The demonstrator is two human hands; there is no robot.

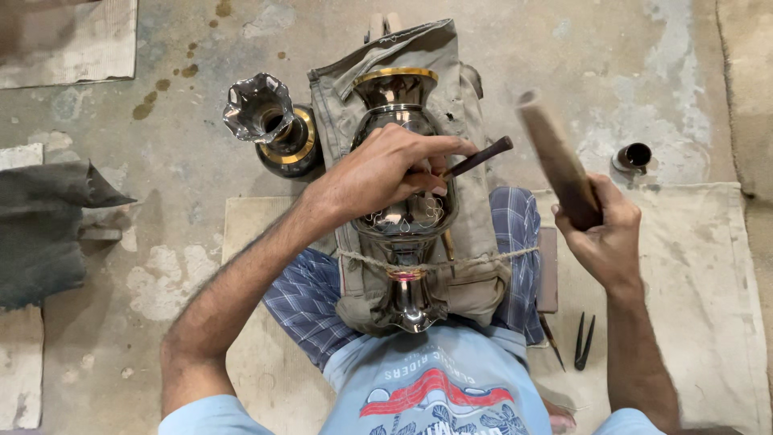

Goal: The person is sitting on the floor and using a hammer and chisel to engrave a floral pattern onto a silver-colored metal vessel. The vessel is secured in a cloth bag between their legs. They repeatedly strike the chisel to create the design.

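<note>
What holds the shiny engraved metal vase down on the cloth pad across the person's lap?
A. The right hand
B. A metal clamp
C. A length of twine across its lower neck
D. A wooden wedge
C: a strand of twine runs across the narrow part of the shiny engraved metal vase, over the cloth pad; the right hand is off to the side gripping a wooden mallet.

I see a second dark vase (278, 125) with a fluted silver mouth and gold band standing on the concrete floor (628, 72). A small dark cup (633, 156) sits further right. Black dividers (584, 341) lie on a pale mat (708, 290); grey cloth (44, 225) lies left.
</note>
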